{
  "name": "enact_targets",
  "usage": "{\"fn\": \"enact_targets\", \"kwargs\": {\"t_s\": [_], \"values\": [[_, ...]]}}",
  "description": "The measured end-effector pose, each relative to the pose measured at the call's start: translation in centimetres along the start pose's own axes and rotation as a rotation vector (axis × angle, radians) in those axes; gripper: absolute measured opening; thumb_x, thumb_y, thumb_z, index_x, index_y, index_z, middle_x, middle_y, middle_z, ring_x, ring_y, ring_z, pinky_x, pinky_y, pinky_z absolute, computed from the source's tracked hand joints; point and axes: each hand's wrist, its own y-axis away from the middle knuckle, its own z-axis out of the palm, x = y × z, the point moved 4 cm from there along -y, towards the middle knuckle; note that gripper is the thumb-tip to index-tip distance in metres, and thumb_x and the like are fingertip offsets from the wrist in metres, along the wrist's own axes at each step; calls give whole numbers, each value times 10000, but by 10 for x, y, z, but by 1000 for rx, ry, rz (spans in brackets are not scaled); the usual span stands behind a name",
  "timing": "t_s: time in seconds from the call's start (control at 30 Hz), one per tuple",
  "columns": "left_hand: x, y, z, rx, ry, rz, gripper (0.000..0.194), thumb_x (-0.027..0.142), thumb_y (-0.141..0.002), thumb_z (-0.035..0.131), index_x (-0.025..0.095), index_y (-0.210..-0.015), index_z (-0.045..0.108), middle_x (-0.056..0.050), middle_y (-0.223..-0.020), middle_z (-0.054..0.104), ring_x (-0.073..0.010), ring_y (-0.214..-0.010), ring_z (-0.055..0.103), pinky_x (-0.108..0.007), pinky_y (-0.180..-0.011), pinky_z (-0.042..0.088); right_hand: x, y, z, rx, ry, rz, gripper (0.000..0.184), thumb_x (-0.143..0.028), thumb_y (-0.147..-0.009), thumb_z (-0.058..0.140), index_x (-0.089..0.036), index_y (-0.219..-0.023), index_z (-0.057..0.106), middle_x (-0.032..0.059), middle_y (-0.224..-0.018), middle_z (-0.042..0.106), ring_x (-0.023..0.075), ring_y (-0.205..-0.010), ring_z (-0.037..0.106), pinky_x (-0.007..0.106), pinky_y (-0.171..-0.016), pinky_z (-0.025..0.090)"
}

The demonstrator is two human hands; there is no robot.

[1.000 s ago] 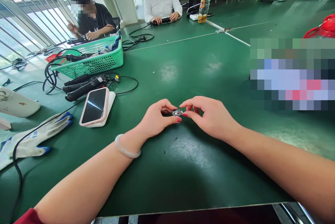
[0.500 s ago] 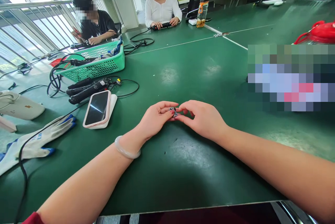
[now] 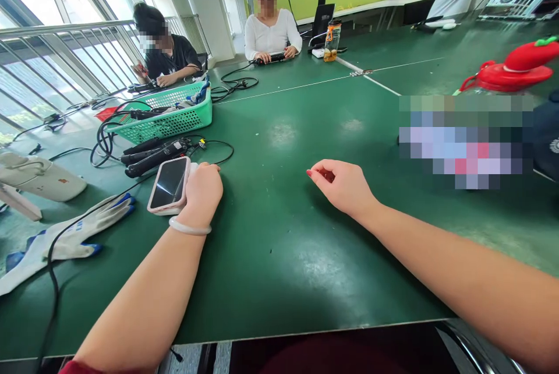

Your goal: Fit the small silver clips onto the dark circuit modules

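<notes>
My left hand is curled at the right edge of a pink-edged phone, which lies on a pale flat object. Its knuckles face up, and whatever its fingers hold, if anything, is hidden. A white bangle circles the left wrist. Over the middle of the table, my right hand has its fingers curled in, thumb and fingertips close together. A red nail shows, but anything inside this hand cannot be made out.
Left on the green table are a work glove, black handheld tools with cables, a white object and a green basket. A red-lidded container stands right. Two people sit across; another is far right.
My hands have come apart from a small dark-and-silvery object they held together. The left has moved left to the phone; the right stays near the middle. That object no longer shows.
</notes>
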Motion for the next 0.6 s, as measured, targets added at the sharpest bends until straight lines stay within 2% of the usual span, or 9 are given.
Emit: {"fn": "enact_targets", "kwargs": {"t_s": [0.33, 0.5, 0.6], "values": [[0, 1, -4, 48, -86, 1, 305, 255, -801, 482, 174, -997, 701, -158, -934, 685, -295, -851, 605, -361, -678, 445, 3, 2, 2, -11, -17, 13, 294, -408, -847, 492, -203, -666, 601, -16, -556, 547, 120, -521, 453, 260, -526, 343], [1, 2, -5, 45, -43, 3, 277, 201, -768, 487, 181, -938, 704, -135, -868, 694, -282, -828, 605, -354, -667, 430, 4, 1, 3, -14, -22, 7, 292, -401, -844, 493, -202, -661, 602, -11, -557, 551, 123, -520, 460, 264, -528, 345], [1, 1, -5, 51, -50, -3, 286, 227, -781, 478, 179, -955, 701, -133, -873, 693, -286, -832, 608, -360, -687, 426, 4, 1, 4, -27, -17, 16, 281, -389, -843, 500, -201, -662, 605, -16, -552, 545, 120, -519, 456, 261, -530, 344]]}}
